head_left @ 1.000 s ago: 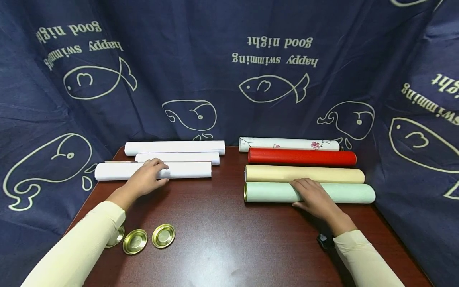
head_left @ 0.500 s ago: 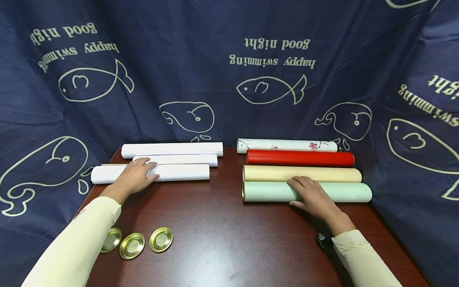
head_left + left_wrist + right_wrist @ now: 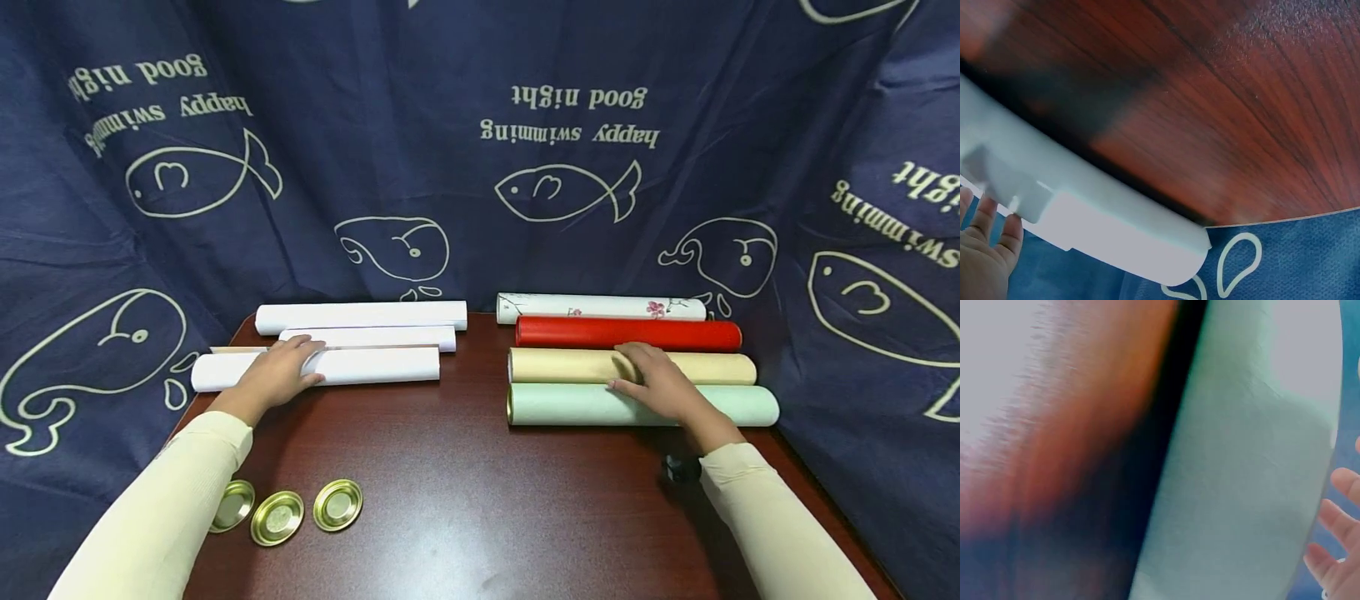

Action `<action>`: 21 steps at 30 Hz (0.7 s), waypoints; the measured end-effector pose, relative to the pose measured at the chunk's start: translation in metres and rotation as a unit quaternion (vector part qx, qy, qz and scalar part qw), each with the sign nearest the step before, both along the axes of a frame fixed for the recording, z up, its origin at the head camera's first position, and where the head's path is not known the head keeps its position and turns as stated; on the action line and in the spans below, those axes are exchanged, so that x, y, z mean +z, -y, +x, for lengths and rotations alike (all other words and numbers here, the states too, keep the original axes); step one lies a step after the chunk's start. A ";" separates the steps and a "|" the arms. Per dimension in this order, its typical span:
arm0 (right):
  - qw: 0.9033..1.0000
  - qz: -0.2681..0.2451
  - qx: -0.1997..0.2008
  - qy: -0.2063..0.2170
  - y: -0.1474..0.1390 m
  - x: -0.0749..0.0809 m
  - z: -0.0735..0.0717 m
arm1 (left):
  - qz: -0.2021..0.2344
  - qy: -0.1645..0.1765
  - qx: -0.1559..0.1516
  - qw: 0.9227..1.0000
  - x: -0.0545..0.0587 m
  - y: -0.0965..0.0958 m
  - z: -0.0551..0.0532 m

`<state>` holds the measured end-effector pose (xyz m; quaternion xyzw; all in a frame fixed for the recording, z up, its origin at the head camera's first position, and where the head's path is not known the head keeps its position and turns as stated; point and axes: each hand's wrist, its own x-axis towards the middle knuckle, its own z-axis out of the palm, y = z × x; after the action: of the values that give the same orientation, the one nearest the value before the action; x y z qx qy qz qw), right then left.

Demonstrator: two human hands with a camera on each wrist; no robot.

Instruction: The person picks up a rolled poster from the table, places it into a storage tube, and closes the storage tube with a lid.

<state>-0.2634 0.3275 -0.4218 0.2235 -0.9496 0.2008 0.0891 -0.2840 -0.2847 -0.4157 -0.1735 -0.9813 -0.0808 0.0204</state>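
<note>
My left hand (image 3: 276, 372) lies over the front white paper roll (image 3: 378, 367), its fingers reaching toward the shorter white roll (image 3: 408, 337) behind. In the left wrist view, loosely extended fingers (image 3: 1010, 237) show at the edge of that front roll (image 3: 1129, 231). On the right, my right hand (image 3: 660, 385) is over the mint-green tube (image 3: 570, 405) and the cream tube (image 3: 558, 365), fingers pointing at the cream one. Whether it touches either tube is unclear. Beside the green tube (image 3: 1235, 487), the right wrist view shows spread fingers (image 3: 1338, 519).
Behind the cream tube lie a red tube (image 3: 585, 332) and a white flower-patterned tube (image 3: 600, 307). Another white roll (image 3: 360, 317) lies at the back left. Three gold lids (image 3: 337, 505) sit at the front left of the table (image 3: 465, 483). A navy curtain (image 3: 420, 100) surrounds it.
My right hand has moved off the green tube, forward toward the cream tube. My left hand shifted slightly left along the front white roll, then stayed there. The tubes and lids keep their places.
</note>
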 end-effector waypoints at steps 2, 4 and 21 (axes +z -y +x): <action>1.000 -0.007 -0.003 0.022 -0.002 0.004 -0.005 | -0.004 -0.002 -0.002 1.000 0.001 -0.001 0.000; 0.999 -0.009 -0.004 0.040 -0.003 0.009 -0.010 | -0.010 -0.002 -0.001 1.000 0.003 -0.002 0.001; 0.995 0.016 0.002 0.095 0.003 0.007 -0.039 | -0.040 -0.031 0.003 0.999 -0.001 -0.008 0.007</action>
<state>-0.3022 0.3243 -0.4144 0.2071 -0.9563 0.2061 -0.0055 -0.2766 -0.2766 -0.4169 -0.1732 -0.9832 -0.0361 0.0441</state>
